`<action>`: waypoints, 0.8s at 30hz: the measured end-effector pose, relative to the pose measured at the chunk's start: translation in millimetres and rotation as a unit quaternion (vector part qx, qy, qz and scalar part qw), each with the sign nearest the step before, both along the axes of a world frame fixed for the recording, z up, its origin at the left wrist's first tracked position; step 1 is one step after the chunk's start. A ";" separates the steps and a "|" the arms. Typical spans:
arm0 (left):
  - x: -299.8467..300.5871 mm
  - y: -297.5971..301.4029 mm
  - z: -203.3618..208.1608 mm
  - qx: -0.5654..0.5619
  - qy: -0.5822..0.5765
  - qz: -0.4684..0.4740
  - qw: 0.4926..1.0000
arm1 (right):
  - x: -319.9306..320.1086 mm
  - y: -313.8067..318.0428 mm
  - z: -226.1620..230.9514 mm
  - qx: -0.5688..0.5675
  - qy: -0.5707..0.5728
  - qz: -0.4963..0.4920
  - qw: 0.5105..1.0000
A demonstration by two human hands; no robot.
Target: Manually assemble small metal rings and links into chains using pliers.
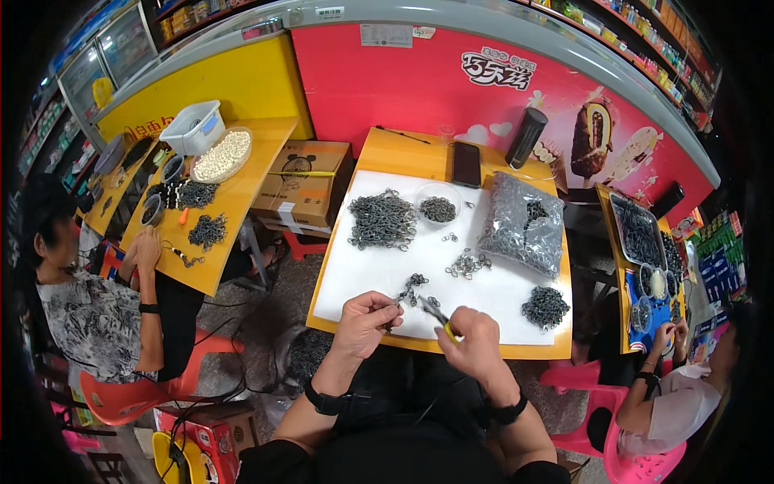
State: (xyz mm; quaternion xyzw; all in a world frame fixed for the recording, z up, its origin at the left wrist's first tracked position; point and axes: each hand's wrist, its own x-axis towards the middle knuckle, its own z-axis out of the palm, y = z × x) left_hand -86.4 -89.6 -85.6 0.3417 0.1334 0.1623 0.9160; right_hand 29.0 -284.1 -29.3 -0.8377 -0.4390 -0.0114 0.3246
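Near the front edge of the white sheet (343, 292), my left hand (367, 324) is closed, pinching a short dark metal chain (414, 282); part of it hides behind the fingers. To its right, my right hand (476, 343) grips pliers (438, 316) with yellow and black handles, their jaws tilted toward the chain and a little apart from my left fingers. Farther up the sheet lie a large pile of dark metal links (382, 222), a clear round dish (419, 194) of smaller pieces and scattered loose links (469, 264).
A bulging clear bag (524, 230) of dark pieces rests at the sheet's right, above a round heap of chain (545, 308). A phone (467, 164) and black cylinder (527, 137) stand at the back. People sit at side tables; a cardboard box (300, 187) stands left.
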 end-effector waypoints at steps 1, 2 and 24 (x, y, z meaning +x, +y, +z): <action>-0.8 -0.7 -0.1 0.000 0.001 -0.001 1.000 | -5.6 -3.4 5.7 0.025 -0.031 0.045 0.998; -1.0 -1.8 -0.7 0.006 -0.005 -0.001 1.000 | -9.0 -5.4 9.3 0.025 -0.030 0.043 0.998; -4.3 -15.3 23.9 0.257 0.006 0.045 0.965 | -23.7 -15.5 40.4 -0.009 -0.189 0.089 0.978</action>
